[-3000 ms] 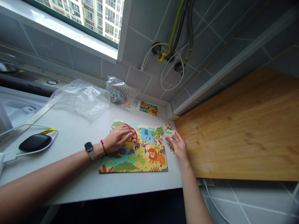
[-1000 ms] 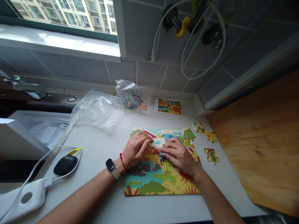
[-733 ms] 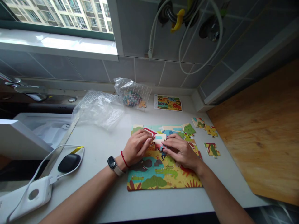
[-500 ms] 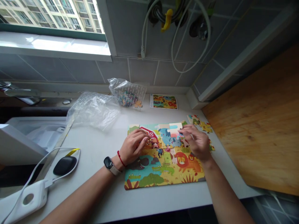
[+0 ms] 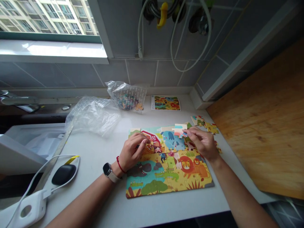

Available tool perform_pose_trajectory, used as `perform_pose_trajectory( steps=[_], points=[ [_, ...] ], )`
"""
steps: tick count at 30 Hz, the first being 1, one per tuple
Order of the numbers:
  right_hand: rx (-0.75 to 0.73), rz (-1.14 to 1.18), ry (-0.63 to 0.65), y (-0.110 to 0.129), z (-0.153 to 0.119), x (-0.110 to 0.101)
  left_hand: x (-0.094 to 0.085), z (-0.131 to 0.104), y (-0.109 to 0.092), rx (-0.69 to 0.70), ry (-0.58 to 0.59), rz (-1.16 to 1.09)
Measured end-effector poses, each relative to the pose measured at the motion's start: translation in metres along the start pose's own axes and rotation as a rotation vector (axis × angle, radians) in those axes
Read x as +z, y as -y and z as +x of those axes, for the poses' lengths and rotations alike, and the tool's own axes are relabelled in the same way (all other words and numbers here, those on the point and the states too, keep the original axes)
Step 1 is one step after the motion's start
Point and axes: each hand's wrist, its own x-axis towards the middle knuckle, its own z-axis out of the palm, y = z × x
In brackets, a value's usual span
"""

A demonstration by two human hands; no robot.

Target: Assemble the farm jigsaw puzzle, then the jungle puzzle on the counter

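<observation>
A mostly assembled jigsaw puzzle (image 5: 166,174) lies on the white counter, showing lions, elephants, a crocodile, a hippo and a red barn. My right hand (image 5: 203,141) pinches a puzzle piece (image 5: 180,129) in pale blue, cream and pink at its right edge. This piece is over the puzzle's upper right part, above the elephants, and looks slightly turned. On the puzzle's left side, near the barn, rests my left hand (image 5: 134,150), its fingers loosely bent with a gap to the thumb. It covers some of the picture beneath.
Several loose puzzle pieces (image 5: 211,127) lie right of the puzzle. Behind stand a picture card (image 5: 165,103), a clear bag of pieces (image 5: 127,98) and a crumpled plastic bag (image 5: 92,115). At left are a black device (image 5: 63,174) and a white power bank (image 5: 32,205) with a cable.
The piece in my right hand has shifted slightly up and away from the elephants, showing more of them. My left hand stays on the puzzle. The camera view has moved a little.
</observation>
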Motion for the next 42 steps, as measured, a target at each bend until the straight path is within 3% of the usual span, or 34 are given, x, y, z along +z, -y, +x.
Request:
perform_pose_trajectory(
  steps=[3,10,12,16,18,26,38,42],
  points=[
    [0.005,0.034,0.095,0.001,-0.003,0.003,0.000,0.001,-0.001,0.010,0.004,0.011],
    [-0.129,0.053,0.498,0.011,-0.011,0.017,0.001,0.002,0.001,0.109,0.093,0.070],
    [-0.159,0.018,0.480,0.012,-0.012,0.019,0.002,0.001,0.003,0.129,0.153,0.136],
    [-0.147,-0.113,0.275,0.008,-0.010,0.015,0.004,-0.002,0.008,0.157,0.273,0.302],
    [-0.153,-0.155,0.232,0.007,-0.010,0.014,0.005,-0.003,0.010,0.167,0.310,0.362],
    [-0.235,-0.325,0.426,0.015,-0.014,0.031,0.006,-0.001,0.006,0.231,0.287,0.321],
    [-0.365,-0.327,0.469,0.008,-0.015,0.041,0.011,-0.003,0.013,0.245,0.228,0.323],
    [-0.319,-0.373,0.424,0.008,-0.017,0.046,0.011,0.001,0.010,0.256,0.210,0.295]
  ],
)
